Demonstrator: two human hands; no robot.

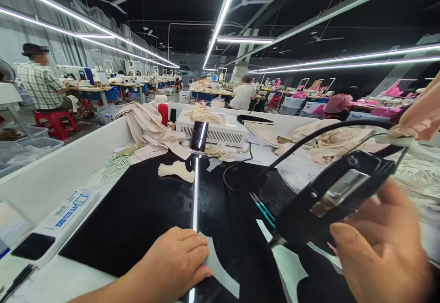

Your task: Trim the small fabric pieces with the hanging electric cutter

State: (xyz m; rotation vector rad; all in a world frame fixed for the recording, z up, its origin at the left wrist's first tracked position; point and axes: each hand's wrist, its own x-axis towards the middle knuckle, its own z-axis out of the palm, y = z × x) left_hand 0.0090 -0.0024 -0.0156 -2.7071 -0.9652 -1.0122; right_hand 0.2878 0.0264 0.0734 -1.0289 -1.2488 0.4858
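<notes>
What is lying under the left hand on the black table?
Under the left hand, a pale grey flat curved strip lies on the glossy black tabletop; the fingers rest on its end. How far it reaches beneath the palm is hidden.

Beyond your white bench, the sewing floor stretches back: long light strips cross a black ceiling, workers sit at rows of tables, one on a red stool beside a grey wall.

No legible txt: blue logo on white device (left edge) too blurred to read.
</notes>
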